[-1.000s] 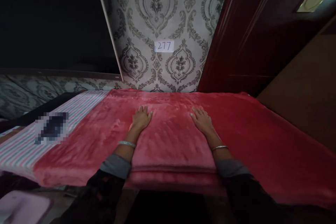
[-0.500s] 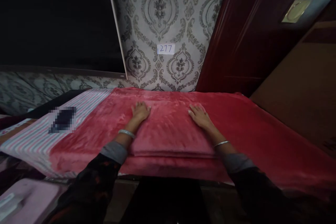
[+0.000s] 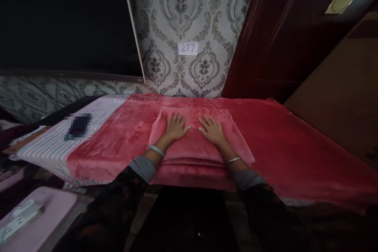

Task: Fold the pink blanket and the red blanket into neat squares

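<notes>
Hands (image 3: 176, 126) (image 3: 213, 130) spread flat on folded pink cloth (image 3: 191, 147) | wall label (image 3: 188, 48): "277"

Left hand (image 3: 176, 127) and right hand (image 3: 212, 130) have moved closer together; folded cloth's (image 3: 193, 147) sides now show.

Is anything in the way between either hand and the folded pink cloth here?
Nothing visible stands in the way: the left hand and right hand both lie spread directly on the folded pink cloth, atop the red cover.
</notes>
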Action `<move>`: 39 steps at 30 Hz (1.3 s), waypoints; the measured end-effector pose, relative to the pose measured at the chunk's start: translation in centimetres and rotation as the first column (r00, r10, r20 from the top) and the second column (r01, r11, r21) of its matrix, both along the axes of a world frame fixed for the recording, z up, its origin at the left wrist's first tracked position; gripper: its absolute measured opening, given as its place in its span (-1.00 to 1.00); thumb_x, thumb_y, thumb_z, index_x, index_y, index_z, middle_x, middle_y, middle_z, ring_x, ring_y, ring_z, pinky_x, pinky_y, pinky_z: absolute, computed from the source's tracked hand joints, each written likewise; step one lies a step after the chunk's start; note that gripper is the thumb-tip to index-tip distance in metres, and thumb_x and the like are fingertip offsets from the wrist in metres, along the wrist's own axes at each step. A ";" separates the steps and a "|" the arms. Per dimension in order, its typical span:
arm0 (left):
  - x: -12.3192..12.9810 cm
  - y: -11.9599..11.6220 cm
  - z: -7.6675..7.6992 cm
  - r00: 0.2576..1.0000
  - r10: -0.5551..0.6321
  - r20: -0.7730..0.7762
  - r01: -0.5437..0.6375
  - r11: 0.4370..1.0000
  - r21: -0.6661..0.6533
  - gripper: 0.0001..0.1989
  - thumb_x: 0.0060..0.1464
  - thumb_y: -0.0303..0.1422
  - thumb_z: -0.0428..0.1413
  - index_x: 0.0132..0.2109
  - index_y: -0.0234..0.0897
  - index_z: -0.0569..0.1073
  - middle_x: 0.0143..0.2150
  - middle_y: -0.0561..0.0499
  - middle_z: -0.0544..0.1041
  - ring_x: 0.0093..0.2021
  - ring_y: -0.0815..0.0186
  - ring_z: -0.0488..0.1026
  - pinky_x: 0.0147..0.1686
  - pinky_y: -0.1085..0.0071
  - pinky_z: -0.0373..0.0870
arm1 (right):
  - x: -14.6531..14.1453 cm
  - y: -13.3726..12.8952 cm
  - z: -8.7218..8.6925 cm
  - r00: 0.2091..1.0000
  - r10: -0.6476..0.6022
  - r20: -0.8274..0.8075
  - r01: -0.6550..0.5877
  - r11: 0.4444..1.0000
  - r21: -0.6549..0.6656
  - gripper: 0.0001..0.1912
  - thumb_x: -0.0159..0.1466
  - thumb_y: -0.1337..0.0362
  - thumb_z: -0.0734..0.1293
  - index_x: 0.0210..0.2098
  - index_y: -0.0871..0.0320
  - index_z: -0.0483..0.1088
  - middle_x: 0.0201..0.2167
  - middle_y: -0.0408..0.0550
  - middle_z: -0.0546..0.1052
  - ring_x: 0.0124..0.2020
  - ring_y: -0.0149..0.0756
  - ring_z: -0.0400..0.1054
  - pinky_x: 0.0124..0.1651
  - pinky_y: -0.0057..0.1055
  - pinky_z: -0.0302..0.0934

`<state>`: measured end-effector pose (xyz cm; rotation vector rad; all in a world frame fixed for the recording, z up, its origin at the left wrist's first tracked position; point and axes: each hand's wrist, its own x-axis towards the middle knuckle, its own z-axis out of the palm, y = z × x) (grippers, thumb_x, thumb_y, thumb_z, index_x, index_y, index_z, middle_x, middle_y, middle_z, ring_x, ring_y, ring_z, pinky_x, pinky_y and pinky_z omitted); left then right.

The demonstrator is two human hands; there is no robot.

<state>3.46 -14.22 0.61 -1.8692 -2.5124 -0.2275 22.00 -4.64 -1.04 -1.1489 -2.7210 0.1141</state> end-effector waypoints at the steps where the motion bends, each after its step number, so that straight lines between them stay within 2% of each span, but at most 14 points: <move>1: 0.0 -0.3 0.3 1.000 -0.002 0.021 0.002 1.000 -0.017 -0.30 0.35 0.01 -0.14 0.49 -0.21 0.04 0.54 -0.20 -0.04 0.53 -0.05 -0.18 0.43 -0.21 -0.23 | 0.3 -0.2 0.2 1.000 0.005 0.002 -0.005 1.000 -0.008 -0.42 0.50 0.02 0.07 0.47 -0.08 0.04 0.50 -0.06 -0.02 0.49 0.01 -0.18 0.40 0.23 -0.14; 4: 0.9 -2.4 0.4 0.996 -0.045 0.075 0.048 0.998 -0.038 -0.29 0.33 0.05 -0.11 0.49 -0.11 0.06 0.54 -0.16 -0.03 0.53 -0.05 -0.16 0.41 -0.21 -0.13 | 2.1 -2.1 -0.1 0.999 0.041 -0.009 -0.041 0.999 -0.020 -0.41 0.49 -0.01 0.08 0.46 -0.09 0.06 0.49 -0.01 0.02 0.48 0.05 -0.12 0.38 0.20 -0.09; 7: 3.0 -6.5 -0.7 0.988 -0.143 0.056 0.140 0.988 0.057 -0.32 0.30 0.06 -0.03 0.46 -0.02 0.12 0.52 -0.15 0.07 0.51 -0.10 -0.06 0.39 -0.23 -0.06 | 4.8 -5.5 -1.8 0.994 0.099 -0.052 -0.098 0.995 0.034 -0.42 0.48 -0.02 0.12 0.44 -0.10 0.12 0.47 0.01 0.08 0.46 0.07 -0.06 0.36 0.18 -0.04; 10: 5.4 -10.7 -1.8 0.948 -0.316 0.043 0.309 0.944 0.116 -0.35 0.30 -0.02 0.01 0.45 -0.03 0.15 0.51 -0.15 0.09 0.51 -0.03 -0.02 0.40 -0.20 -0.05 | 7.6 -8.8 -4.0 0.975 0.167 -0.149 -0.146 0.979 0.138 -0.45 0.47 0.04 0.15 0.42 -0.07 0.17 0.46 0.00 0.12 0.45 0.05 -0.03 0.36 0.15 -0.02; 12: 6.4 -12.3 -1.6 0.910 -0.409 0.072 0.398 0.908 0.130 -0.36 0.31 -0.05 0.03 0.44 -0.07 0.17 0.49 -0.16 0.14 0.49 0.06 0.04 0.42 -0.13 -0.02 | 9.0 -9.7 -4.7 0.949 0.221 -0.225 -0.184 0.968 0.172 -0.49 0.47 0.09 0.14 0.38 -0.05 0.24 0.41 0.00 0.23 0.42 0.00 0.04 0.35 0.11 0.03; 15: 7.1 -12.0 -0.2 0.898 -0.431 0.090 0.410 0.894 0.182 -0.44 0.36 -0.14 -0.04 0.42 -0.11 0.21 0.46 -0.14 0.22 0.48 0.13 0.09 0.43 -0.07 0.01 | 10.0 -8.8 -3.8 0.915 0.222 -0.336 -0.161 0.966 0.201 -0.51 0.49 0.14 0.06 0.32 0.01 0.34 0.27 0.03 0.42 0.36 -0.06 0.17 0.36 0.08 0.03; 18: 7.8 -9.8 0.5 0.931 -0.364 0.017 0.350 0.906 0.239 -0.46 0.36 -0.18 -0.05 0.42 -0.12 0.22 0.49 -0.14 0.14 0.50 0.04 0.00 0.42 -0.18 -0.06 | 10.1 -6.5 -2.2 0.931 0.058 -0.361 0.032 0.971 0.237 -0.48 0.49 0.13 0.03 0.34 0.06 0.30 0.31 0.06 0.37 0.40 0.00 0.08 0.39 0.16 -0.05; 21: 8.9 -8.4 -1.4 0.946 -0.318 -0.059 0.323 0.922 0.211 -0.42 0.29 -0.11 0.05 0.41 -0.03 0.25 0.50 -0.13 0.12 0.49 -0.11 -0.01 0.37 -0.33 -0.05 | 10.1 -4.8 -2.3 0.956 -0.141 -0.259 0.202 0.953 0.225 -0.46 0.48 0.10 0.05 0.38 0.04 0.25 0.38 0.06 0.28 0.42 0.08 -0.01 0.34 0.24 -0.01; 23: 9.5 -8.3 -3.4 0.947 -0.301 -0.109 0.318 0.925 0.210 -0.39 0.27 -0.09 0.08 0.41 -0.01 0.24 0.49 -0.13 0.14 0.49 -0.15 0.00 0.37 -0.34 -0.04 | 10.3 -4.6 -3.2 0.963 -0.182 -0.197 0.224 0.950 0.216 -0.46 0.48 0.10 0.06 0.39 0.02 0.23 0.40 0.05 0.24 0.42 0.08 0.01 0.31 0.20 0.07; 25: 10.0 -8.8 -5.0 0.946 -0.280 -0.164 0.315 0.913 0.258 -0.36 0.27 -0.12 0.08 0.44 -0.02 0.18 0.50 -0.13 0.11 0.50 -0.13 -0.03 0.39 -0.29 -0.06 | 10.8 -5.0 -4.3 0.967 -0.174 -0.188 0.216 0.949 0.228 -0.45 0.47 0.11 0.06 0.41 -0.02 0.20 0.42 0.02 0.20 0.41 0.06 0.02 0.28 0.14 0.13; 28: 10.3 -9.9 -6.0 0.940 -0.263 -0.219 0.324 0.890 0.320 -0.33 0.30 -0.21 0.06 0.47 -0.06 0.09 0.53 -0.12 0.03 0.52 -0.07 -0.10 0.40 -0.23 -0.03 | 11.7 -5.9 -5.5 0.958 -0.175 -0.227 0.230 0.942 0.244 -0.46 0.48 0.13 0.04 0.42 -0.04 0.17 0.44 0.01 0.16 0.42 0.05 0.00 0.25 0.10 0.18; 32: 9.9 -11.5 -6.2 0.923 -0.296 -0.246 0.365 0.874 0.321 -0.38 0.29 -0.34 0.03 0.45 -0.13 0.15 0.51 -0.09 0.10 0.50 -0.02 -0.02 0.39 -0.15 0.05 | 13.2 -7.0 -7.1 0.942 -0.156 -0.296 0.234 0.940 0.249 -0.46 0.49 0.13 0.02 0.38 0.07 0.24 0.43 0.06 0.18 0.45 0.04 -0.04 0.27 0.10 0.18; 35: 8.4 -12.9 -6.3 0.914 -0.333 -0.231 0.393 0.866 0.308 -0.43 0.29 -0.39 0.00 0.42 -0.16 0.22 0.45 -0.11 0.24 0.45 0.04 0.13 0.42 -0.14 -0.01 | 14.7 -7.3 -8.2 0.941 -0.069 -0.331 0.166 0.947 0.275 -0.41 0.46 0.07 0.10 0.42 0.11 0.15 0.43 0.10 0.16 0.46 0.04 -0.08 0.33 0.11 0.11; 39: 5.1 -14.6 -5.6 0.956 -0.195 -0.221 0.262 0.907 0.330 -0.45 0.27 -0.35 0.02 0.38 -0.15 0.27 0.41 -0.19 0.30 0.42 -0.07 0.19 0.38 -0.37 -0.19 | 16.3 -6.7 -8.5 0.938 0.052 -0.343 0.052 0.957 0.287 -0.34 0.41 0.12 0.19 0.46 0.09 0.05 0.43 0.09 0.17 0.44 0.00 -0.03 0.37 0.06 0.09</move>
